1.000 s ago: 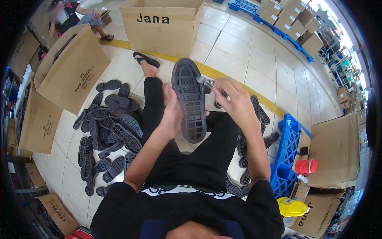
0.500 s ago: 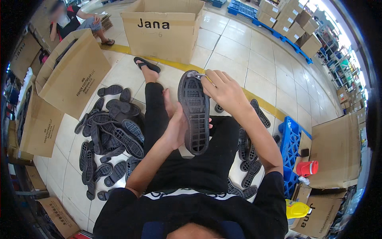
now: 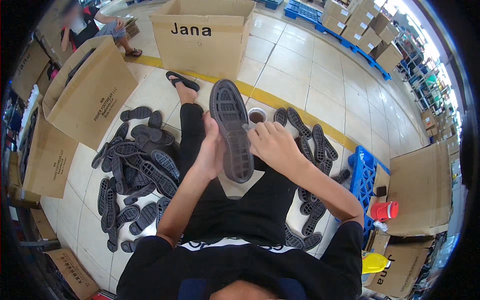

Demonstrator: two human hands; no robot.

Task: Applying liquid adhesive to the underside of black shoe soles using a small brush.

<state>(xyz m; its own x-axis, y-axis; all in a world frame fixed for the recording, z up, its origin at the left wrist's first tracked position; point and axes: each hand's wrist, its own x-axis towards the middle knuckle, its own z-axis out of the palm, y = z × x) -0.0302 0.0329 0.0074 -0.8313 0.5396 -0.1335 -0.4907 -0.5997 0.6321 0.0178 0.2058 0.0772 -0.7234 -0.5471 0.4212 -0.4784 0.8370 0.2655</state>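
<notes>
A black shoe sole point(image 3: 231, 131) with a raised grid of ribs is held up over my lap, its toe end pointing away and slightly left. My left hand point(image 3: 212, 152) grips it by the left edge, thumb along the side. On the right edge, at about mid-length, my right hand point(image 3: 274, 144) is closed round a small brush; only its pale tip point(image 3: 246, 126) shows, blurred, against the rim. Just beyond that hand a white cup point(image 3: 257, 116) with dark brown contents stands on the floor.
Loose black soles lie heaped on the left point(image 3: 142, 170) and more along the right point(image 3: 315, 150). Big cartons point(image 3: 200, 47) stand ahead and at left. A blue pallet point(image 3: 362, 175), red container point(image 3: 385, 211) and yellow bottle point(image 3: 375, 262) are at right. Someone sits point(image 3: 92, 25) far left.
The sole has tilted and shifted a little away and left. My right hand has come down from its toe end to the right edge near the middle. The cup has come into view.
</notes>
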